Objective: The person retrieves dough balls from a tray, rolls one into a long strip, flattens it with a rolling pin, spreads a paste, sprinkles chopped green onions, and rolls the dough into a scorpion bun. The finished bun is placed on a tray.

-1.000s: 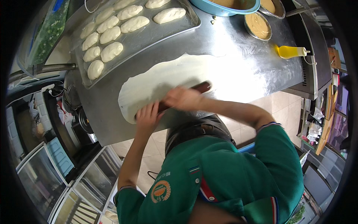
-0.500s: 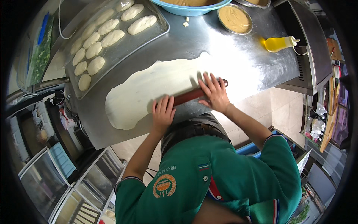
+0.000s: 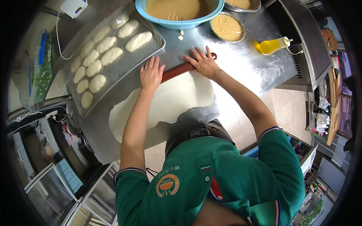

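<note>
Evenly weight your left hand [image 3: 151, 76], fingers close together, and your right hand [image 3: 206, 66], fingers spread, on the rolling pin [image 3: 177, 72] across the far edge of the dough sheet [image 3: 177, 95] on the table [image 3: 101, 119], so neither end digs in.

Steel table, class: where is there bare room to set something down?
Widest: between the dough sheet and the yellow bottle. Narrower: a strip between dough sheet and metal tray. Crowded: the far side, with the blue bowl and tan paste.

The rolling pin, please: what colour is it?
The rolling pin is reddish brown, best seen in the head view.
</note>
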{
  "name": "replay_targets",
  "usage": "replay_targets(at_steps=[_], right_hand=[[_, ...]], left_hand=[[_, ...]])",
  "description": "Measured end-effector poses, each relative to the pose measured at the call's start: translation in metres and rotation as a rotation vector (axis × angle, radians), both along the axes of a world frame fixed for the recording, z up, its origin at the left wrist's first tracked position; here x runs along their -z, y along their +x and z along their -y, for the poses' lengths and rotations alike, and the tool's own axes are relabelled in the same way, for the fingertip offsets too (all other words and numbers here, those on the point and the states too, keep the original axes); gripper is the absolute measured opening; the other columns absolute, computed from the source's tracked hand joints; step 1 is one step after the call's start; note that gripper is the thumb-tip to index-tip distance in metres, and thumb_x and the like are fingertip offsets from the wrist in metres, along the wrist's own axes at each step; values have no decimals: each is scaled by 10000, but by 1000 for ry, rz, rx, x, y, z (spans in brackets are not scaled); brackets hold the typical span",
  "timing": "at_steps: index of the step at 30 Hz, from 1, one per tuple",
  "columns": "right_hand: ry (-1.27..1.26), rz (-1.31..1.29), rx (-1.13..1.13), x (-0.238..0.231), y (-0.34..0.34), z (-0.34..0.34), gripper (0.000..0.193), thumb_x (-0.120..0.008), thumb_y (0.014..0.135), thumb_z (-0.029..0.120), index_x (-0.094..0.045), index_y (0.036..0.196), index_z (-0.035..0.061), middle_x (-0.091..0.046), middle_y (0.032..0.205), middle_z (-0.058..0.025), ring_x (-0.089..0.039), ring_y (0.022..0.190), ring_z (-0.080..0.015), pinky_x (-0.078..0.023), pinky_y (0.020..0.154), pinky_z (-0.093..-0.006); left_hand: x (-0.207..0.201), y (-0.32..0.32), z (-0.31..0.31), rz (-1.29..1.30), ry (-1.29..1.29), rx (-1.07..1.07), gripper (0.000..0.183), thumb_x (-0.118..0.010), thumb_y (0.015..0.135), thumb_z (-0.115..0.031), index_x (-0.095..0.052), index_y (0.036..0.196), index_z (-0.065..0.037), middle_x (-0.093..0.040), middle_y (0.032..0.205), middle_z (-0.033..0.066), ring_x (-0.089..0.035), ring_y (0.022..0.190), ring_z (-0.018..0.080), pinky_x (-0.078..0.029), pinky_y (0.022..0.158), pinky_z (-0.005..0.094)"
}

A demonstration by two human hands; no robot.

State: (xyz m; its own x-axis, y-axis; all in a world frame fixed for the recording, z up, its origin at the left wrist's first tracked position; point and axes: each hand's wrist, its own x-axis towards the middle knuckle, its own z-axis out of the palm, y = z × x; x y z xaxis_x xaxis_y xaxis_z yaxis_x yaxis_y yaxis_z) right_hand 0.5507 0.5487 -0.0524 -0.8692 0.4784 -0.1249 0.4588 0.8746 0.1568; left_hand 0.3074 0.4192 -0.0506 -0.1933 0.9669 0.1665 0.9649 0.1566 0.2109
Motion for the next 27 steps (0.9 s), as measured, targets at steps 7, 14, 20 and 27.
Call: replay_targets(at_steps=[7,14,20,27], right_hand=[[-66,-787,334,-18,54,21,588,-737,837,130,-528,1384,81,-552,1330,-153,-523,1212,-371,-413,1045,-471],[-147,-1287,1208,50,210,-49,640,-777,851,179,-471,1377,-21,-604,1203,-199,-639,1065,-335,-513,946,-391],[-302,-1402,1310,64,278,-208,746,-829,822,183,-405,1410,5,-628,1229,-178,-687,934,-260,-563,796,-363],[-120,-902,843,40,172,-84,423,-787,865,210,-602,1169,-18,-682,1010,-204,-682,827,-350,-543,724,-423]], left_hand=[[-2,7,-10,74,-70,305,598,-673,935,-334,-481,1453,-104,-608,1201,110,-584,1097,318,-478,926,455],[-1,-16,-13,8,-174,270,685,-696,912,-245,-408,1527,-151,-580,1252,112,-579,1120,294,-463,938,455],[2,21,30,-112,40,-19,741,-667,903,-173,-337,1556,-60,-311,1627,144,-294,1506,302,-203,1219,552],[18,70,52,98,-199,226,902,-675,881,-464,-290,1569,-25,-231,1657,167,-203,1534,335,-108,1227,570]])
